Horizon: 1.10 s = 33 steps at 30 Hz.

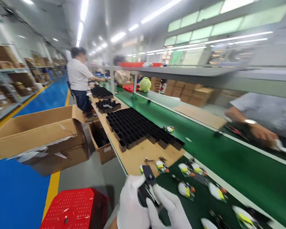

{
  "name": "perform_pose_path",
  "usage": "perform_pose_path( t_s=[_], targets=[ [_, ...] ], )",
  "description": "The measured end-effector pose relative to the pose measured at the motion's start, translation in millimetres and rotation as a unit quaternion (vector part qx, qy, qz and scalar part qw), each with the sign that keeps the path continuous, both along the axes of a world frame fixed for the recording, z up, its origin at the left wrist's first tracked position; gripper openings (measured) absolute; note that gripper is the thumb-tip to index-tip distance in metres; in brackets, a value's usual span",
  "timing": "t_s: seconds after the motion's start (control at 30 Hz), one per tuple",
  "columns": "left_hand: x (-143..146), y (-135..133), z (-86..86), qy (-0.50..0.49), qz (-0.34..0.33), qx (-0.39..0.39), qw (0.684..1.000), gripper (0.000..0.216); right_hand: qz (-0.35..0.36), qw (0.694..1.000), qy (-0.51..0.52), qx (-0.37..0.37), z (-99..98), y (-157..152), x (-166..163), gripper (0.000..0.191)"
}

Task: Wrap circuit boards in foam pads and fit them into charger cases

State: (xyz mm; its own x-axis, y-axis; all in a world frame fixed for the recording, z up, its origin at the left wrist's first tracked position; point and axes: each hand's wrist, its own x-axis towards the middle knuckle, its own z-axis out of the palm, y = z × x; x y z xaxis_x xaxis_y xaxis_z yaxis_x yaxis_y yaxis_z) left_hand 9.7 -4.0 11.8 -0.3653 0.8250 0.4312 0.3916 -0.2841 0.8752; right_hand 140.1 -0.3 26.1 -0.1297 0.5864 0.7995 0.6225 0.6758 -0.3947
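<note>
Both my hands wear white gloves and meet at the bottom middle of the view. My left hand [133, 202] is closed around a small black plastic part [149, 174] with a flat upper piece. From the other side, the fingers of my right hand [170, 203] press on the same part. Its lower portion is hidden by the gloves. Just beyond and to the right lie several small assemblies with white domes, yellow patches and green boards, such as this assembly [186, 190] on the dark green mat [173, 210].
Rows of black square boxes [135, 125] cover the tan board [138, 156] ahead. A green conveyor belt [200, 140] runs along the right. At left stand a large open carton [38, 127] and a red stool [72, 206]. One person [78, 74] stands ahead; another person's hand [264, 133] is across the belt.
</note>
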Motion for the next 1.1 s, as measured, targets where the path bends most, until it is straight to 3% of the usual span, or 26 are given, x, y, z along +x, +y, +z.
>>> perform_pose_path(
  t_s=[0.07,0.13,0.23,0.47,0.6,0.7,0.77,0.9,1.1],
  targets=[
    [-0.9,-4.3,13.2,-0.003,-0.003,0.024,1.0,0.051,-0.035,0.999,0.03,-0.022,24.4,-9.4,-11.1,0.031],
    [-5.0,-6.7,25.7,0.004,0.007,0.05,0.999,0.058,-0.057,0.996,0.052,-0.045,43.9,-15.0,-21.3,0.035],
    [-9.7,-9.2,35.0,0.035,0.011,0.059,0.998,0.062,-0.058,0.994,0.068,-0.071,56.6,-20.7,-25.6,0.044],
    [-12.5,-16.3,24.5,0.05,-0.043,0.061,0.996,0.055,-0.021,0.997,0.024,-0.075,50.4,-27.6,-16.4,0.034],
    [-17.2,-17.3,20.1,0.026,-0.057,0.058,0.996,0.059,0.002,0.992,0.065,-0.103,44.1,-28.8,-21.4,0.034],
    [-19.7,-18.0,22.3,-0.019,-0.058,0.021,0.998,0.068,-0.022,0.982,0.123,-0.141,40.2,-33.1,-23.1,0.044],
    [-19.4,-17.7,25.0,-0.056,-0.056,0.007,0.997,0.069,-0.046,0.98,0.141,-0.129,38.9,-36.4,-22.0,0.045],
    [-14.3,-15.5,27.5,-0.113,-0.059,0.063,0.99,0.063,-0.071,0.989,0.098,-0.083,39.9,-39.4,-20.5,0.031],
    [-9.9,-12.3,21.6,-0.053,0.025,0.147,0.987,0.055,-0.087,0.988,0.075,-0.108,41.1,-36.3,-22.2,0.027]
  ],
)
